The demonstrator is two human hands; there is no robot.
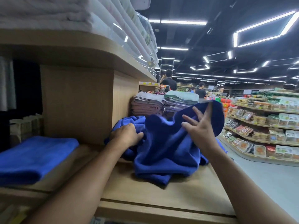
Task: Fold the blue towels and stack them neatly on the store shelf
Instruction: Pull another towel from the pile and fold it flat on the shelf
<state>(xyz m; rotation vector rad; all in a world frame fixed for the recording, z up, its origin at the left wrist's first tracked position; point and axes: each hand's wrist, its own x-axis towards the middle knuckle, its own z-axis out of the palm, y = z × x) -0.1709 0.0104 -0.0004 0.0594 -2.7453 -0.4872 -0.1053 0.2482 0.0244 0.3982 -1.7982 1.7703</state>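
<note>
Here, the wooden shelf [186, 188] runs from lower left to the aisle at right and bears all the task's cloth. Centre: the loose blue towel [163, 152], a crumpled heap on the shelf board, its bulk between the two hands and its right part raised off the board. Left: the folded blue towel [32, 156], flat on the same board, well apart from the heap. The left hand [125, 135] grips the heap's left side, low, fingers curled into the cloth. The right hand [199, 130] is higher, fingers [188, 118] splayed and straight against the raised flap; whether the thumb pinches cloth cannot be told. Judgement: the towel's span lies left to right between the hands, so spreading it calls for the right hand to find an edge. The finished fold would go leftward, the left hand's side.
</note>
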